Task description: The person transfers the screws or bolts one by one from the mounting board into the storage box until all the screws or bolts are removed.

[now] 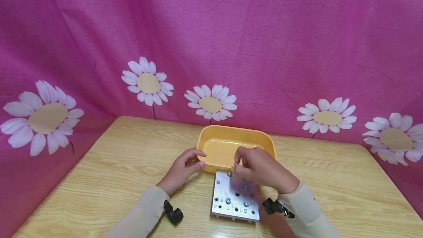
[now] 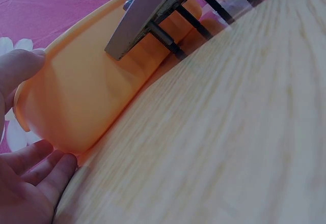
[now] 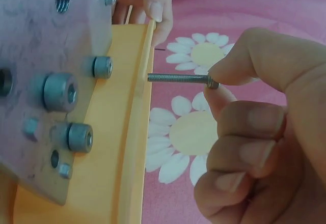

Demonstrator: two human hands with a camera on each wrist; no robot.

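Note:
A small metal screw (image 3: 178, 78) is pinched by its head between the thumb and forefinger of my right hand (image 1: 259, 166); the other fingers curl into the palm. Its threaded shank points at the rim of a yellow plastic basin (image 1: 228, 167) in the right wrist view. My left hand (image 1: 181, 168) holds the basin at its front left corner, with a digit over the rim and other fingers low against the outside. Just in front of the basin stands a metal plate (image 1: 231, 190) with holes and socket-head bolts (image 3: 61, 91). Black threaded bolt ends (image 2: 191, 20) stick out beneath the plate.
Everything stands on a wooden table (image 1: 132, 150). Behind it hangs a magenta cloth (image 1: 264, 47) printed with white daisies, close to the basin's far side. Black straps (image 1: 173, 214) hang from the wrists near the tabletop.

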